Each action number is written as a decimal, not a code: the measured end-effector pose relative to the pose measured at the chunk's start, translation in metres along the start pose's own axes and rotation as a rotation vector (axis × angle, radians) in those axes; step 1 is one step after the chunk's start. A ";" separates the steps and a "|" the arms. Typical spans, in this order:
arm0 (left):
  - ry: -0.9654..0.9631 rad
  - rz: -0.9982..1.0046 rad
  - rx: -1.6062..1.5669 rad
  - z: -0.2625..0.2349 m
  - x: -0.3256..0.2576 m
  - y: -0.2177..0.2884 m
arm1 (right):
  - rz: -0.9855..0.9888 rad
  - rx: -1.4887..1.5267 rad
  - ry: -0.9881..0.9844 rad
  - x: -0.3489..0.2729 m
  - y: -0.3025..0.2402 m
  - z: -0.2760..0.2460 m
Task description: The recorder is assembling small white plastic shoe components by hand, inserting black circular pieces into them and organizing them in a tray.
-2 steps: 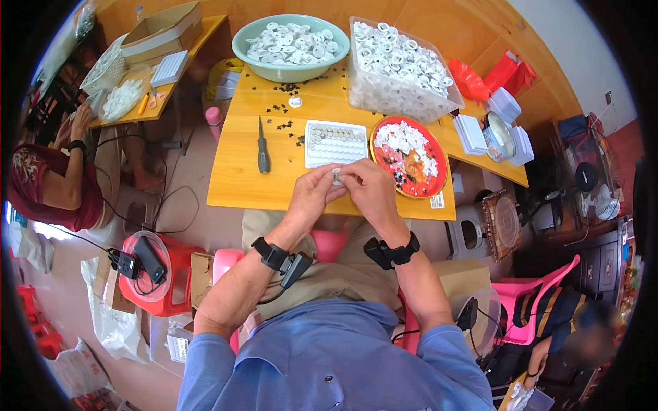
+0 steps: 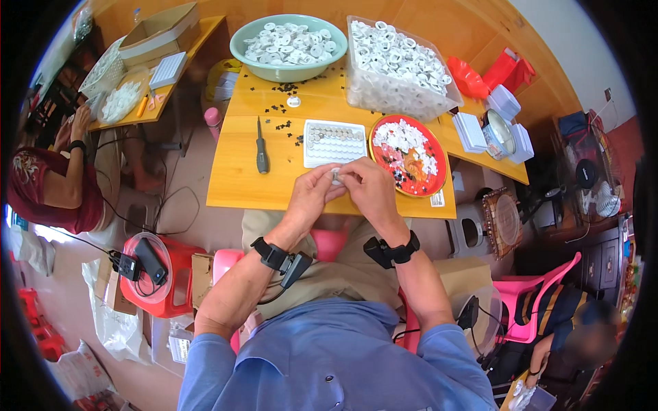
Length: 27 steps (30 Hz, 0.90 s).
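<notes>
Pinching a small part (image 2: 336, 177) just short of the tray (image 2: 336, 153)
Left hand (image 2: 310, 195) and right hand (image 2: 371, 192) pressed fingertips around it, seemingly for control, the tray handy.

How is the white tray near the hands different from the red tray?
The white tray is rectangular, but the red tray is round. The white tray holds greyish discs in rows; the red tray holds loose white and black pieces jumbled together. Both lie on the yellow table.
</notes>
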State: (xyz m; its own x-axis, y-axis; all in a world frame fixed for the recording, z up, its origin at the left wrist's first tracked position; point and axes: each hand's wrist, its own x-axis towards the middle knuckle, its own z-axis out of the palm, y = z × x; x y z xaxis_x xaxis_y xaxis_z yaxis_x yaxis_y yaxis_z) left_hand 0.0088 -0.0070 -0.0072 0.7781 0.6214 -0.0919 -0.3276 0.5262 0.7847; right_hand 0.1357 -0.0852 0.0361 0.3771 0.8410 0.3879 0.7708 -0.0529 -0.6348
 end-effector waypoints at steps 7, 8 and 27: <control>0.018 -0.047 0.073 0.001 -0.002 0.004 | 0.122 0.071 -0.023 0.000 0.004 0.001; 0.017 -0.044 0.073 0.001 -0.002 0.003 | 0.182 0.077 -0.058 0.000 0.002 0.000; 0.105 -0.118 0.207 0.006 -0.006 0.016 | 0.283 0.065 0.056 0.027 0.035 -0.051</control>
State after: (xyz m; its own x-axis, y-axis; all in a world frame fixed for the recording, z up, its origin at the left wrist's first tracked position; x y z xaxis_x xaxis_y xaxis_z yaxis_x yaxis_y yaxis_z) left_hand 0.0021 -0.0057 0.0093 0.7409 0.6253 -0.2453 -0.1122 0.4753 0.8726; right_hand 0.1991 -0.0923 0.0585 0.6015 0.7668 0.2241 0.5972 -0.2452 -0.7637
